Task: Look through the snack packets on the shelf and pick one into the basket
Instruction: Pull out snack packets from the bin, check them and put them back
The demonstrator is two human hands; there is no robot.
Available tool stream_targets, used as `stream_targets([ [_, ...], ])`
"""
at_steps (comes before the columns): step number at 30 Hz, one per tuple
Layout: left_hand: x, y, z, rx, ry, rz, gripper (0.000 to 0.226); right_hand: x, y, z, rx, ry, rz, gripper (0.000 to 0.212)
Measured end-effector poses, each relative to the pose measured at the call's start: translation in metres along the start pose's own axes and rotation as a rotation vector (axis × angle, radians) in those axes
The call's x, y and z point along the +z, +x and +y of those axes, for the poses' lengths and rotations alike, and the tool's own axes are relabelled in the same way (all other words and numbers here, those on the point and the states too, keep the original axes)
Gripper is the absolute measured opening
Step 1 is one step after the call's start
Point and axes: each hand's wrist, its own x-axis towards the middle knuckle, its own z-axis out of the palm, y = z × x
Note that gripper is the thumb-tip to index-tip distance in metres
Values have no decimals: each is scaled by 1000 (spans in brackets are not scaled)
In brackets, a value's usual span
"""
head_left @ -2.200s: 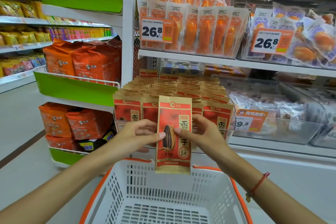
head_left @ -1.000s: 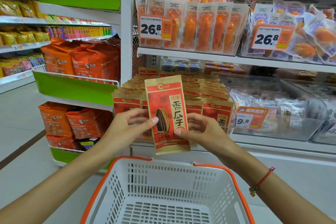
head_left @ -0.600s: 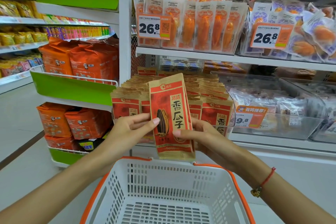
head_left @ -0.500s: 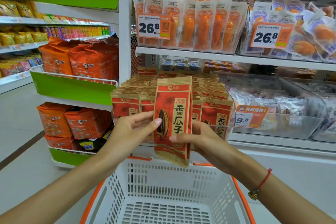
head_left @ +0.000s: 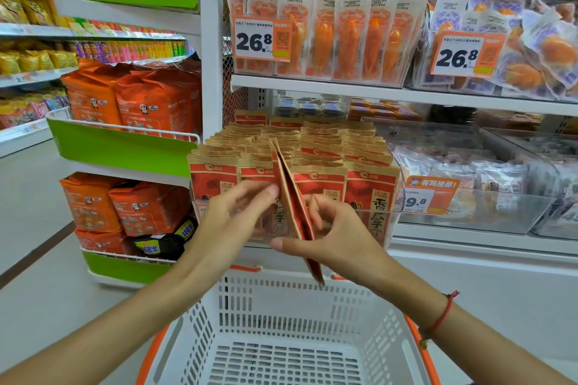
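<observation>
From the head camera: one red-and-kraft snack packet [head_left: 292, 197] is out of the display and held edge-on above the basket [head_left: 281, 316], so the choosing looks nearly done and the drop is what remains, by my read. The basket floor shows only its white slotted plastic; nothing lies in it yet.

The right hand [head_left: 331, 237] grips the packet, thumb stretched across its near face, fingers curled behind. The left hand [head_left: 231, 219] has its fingers fairly straight, tips touching the packet's upper left side; whether it pinches or only steadies, I cannot tell for sure, but it reads as a light touch. The packet's lower corner hangs just beyond the basket's far rim, below the right hand.

Just behind both hands stands the stock of matching packets [head_left: 312, 150], packed upright in rows inside a clear bin on the shelf [head_left: 406, 94].

Materials now: the packet is flat, thin, paper-like, with a crimped brown top edge and matte red face, stiff enough to stay straight when held by its middle. The basket is rigid moulded plastic, white lattice walls with an orange rim. A thin red cord bracelet [head_left: 441, 316] circles the right wrist.
</observation>
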Motion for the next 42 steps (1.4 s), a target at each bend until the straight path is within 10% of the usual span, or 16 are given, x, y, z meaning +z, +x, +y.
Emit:
stream_targets([
  [10, 2, -10, 7, 19, -8, -131, 23, 0, 2, 7, -224, -454, 201, 57],
  [42, -14, 8, -13, -131, 59, -244, 20, -24, 9, 11, -116, -77, 470, 2],
])
